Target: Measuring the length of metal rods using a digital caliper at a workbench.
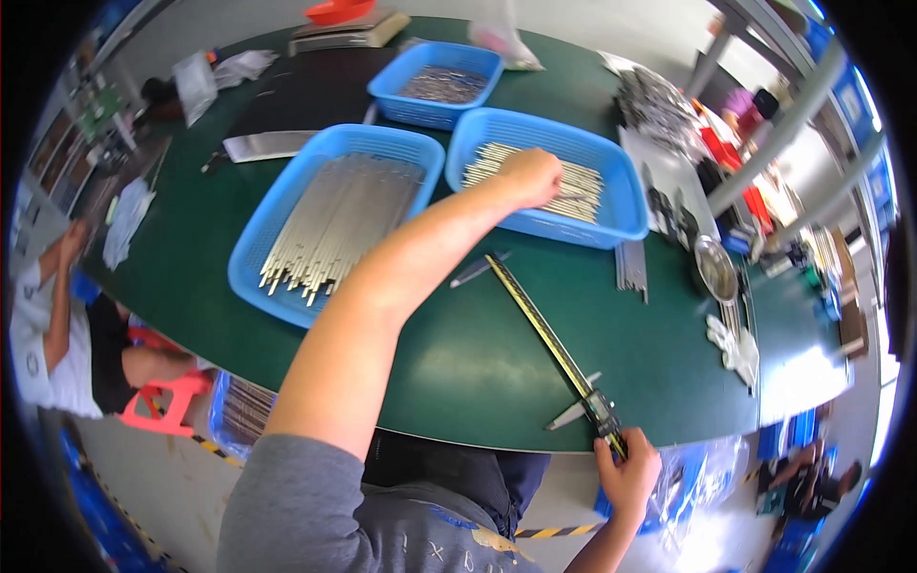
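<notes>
My left arm reaches across the table, and my left hand point(531, 179) is closed over short metal rods point(579, 203) in the right blue basket point(626, 196). Its fingertips point down and are partly hidden, so whatever they pinch cannot be made out. At the table's near edge my right hand point(630, 475) grips the head end of a digital caliper point(549, 339). The caliper's long beam lies slantwise over the green tabletop, pointing away from me and to the left. Just beyond the beam's far tip lies a slim grey pen-like piece point(479, 269).
Long thin metal tubes point(344, 215) fill the left blue basket point(246, 277). A smaller blue basket point(382, 86) with small metal parts stands behind. At right are a metal strainer point(714, 269), white gloves point(734, 349) and flat metal strips point(630, 265). Another person point(72, 325) sits at far left.
</notes>
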A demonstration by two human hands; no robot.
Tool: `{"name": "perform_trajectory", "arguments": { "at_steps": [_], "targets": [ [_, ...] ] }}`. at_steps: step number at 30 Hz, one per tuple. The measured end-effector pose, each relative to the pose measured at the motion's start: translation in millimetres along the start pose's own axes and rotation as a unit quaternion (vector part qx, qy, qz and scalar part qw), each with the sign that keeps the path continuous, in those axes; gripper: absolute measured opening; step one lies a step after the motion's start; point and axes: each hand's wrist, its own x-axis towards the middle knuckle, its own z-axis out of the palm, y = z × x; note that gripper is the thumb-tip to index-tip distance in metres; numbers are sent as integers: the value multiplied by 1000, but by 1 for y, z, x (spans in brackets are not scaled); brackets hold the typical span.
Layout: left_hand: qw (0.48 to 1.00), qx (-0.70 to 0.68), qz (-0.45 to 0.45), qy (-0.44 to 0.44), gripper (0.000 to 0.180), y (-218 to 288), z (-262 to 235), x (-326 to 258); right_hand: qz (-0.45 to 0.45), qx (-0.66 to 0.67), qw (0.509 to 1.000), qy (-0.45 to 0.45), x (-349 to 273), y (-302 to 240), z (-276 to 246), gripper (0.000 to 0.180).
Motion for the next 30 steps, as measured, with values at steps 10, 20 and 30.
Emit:
{"name": "perform_trajectory", "arguments": {
  "at_steps": [10,20,30],
  "targets": [
    [914,153,-375,19,22,-70,-127,-130,8,-1,1000,-4,5,5,-2,28],
    [910,6,-413,-15,20,-125,-125,-183,45,-3,999,-18,6,1,-5,28],
    [902,67,344,254,21,94,-72,-174,81,0,997,-16,-10,-7,-12,29]
  ]
}}
